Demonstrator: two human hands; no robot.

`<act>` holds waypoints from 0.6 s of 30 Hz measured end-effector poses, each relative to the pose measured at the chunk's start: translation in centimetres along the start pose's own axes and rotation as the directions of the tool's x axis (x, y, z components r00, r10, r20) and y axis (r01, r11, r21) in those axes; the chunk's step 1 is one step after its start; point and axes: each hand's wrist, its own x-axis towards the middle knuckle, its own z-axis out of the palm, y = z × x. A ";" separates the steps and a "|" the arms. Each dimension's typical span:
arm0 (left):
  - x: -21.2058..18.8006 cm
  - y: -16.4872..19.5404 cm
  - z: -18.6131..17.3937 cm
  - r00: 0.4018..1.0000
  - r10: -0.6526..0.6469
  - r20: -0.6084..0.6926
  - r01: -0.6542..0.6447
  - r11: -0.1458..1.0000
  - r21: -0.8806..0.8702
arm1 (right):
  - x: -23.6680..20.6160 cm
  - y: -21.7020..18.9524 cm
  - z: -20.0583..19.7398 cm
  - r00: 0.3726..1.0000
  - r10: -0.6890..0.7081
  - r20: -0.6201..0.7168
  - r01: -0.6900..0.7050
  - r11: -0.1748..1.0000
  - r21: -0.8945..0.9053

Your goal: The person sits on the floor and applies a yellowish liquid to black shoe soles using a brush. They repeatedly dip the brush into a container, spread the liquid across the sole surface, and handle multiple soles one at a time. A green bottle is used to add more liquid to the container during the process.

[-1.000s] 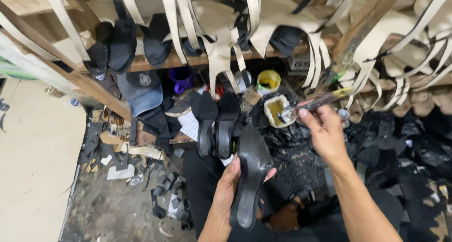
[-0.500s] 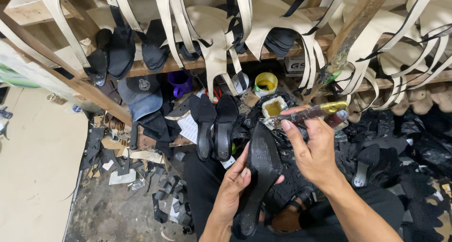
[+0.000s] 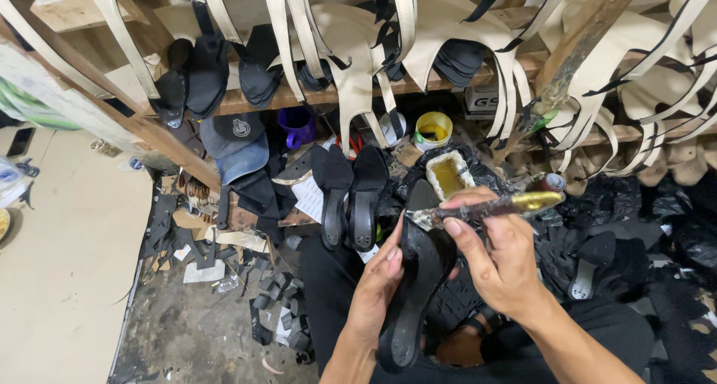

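1. A black shoe sole [image 3: 418,279], long and narrow, is held up over the person's lap in the near middle of the scene, its toe end pointing far and its heel end near.
2. The left hand [image 3: 377,290] grips the sole from its left side; the thumb lies along the sole's edge and the other fingers curl round behind it, pressed together.
3. The right hand [image 3: 497,261] sits just right of the sole and pinches a glue brush [image 3: 485,207] between thumb and curled fingers.
4. The brush lies almost level, its crusted tip touching the far end of the sole, its yellowish handle end pointing right.
5. Just beyond the sole stands a small open glue tub [image 3: 448,173] with yellow glue inside, resting on black scraps.
6. To the left of the tub, two black soles [image 3: 351,193] lie side by side, pointing far.
7. Farther off, a yellow-rimmed cup [image 3: 433,130] and a purple mug [image 3: 297,125] stand under a wooden shelf [image 3: 314,96].
8. Cream straps [image 3: 351,63] with black trim hang in rows from the shelf across the far side.
9. A grey-blue cap [image 3: 237,141] rests to the left of the mug.
10. Black offcuts [image 3: 276,309] litter the floor at near left.
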 end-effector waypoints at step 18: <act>0.5 0.4 -1.6 0.997 -0.032 -0.077 0.038 0.996 0.082 | -0.6 0.5 -0.2 0.913 -0.369 0.172 0.364 0.929 0.065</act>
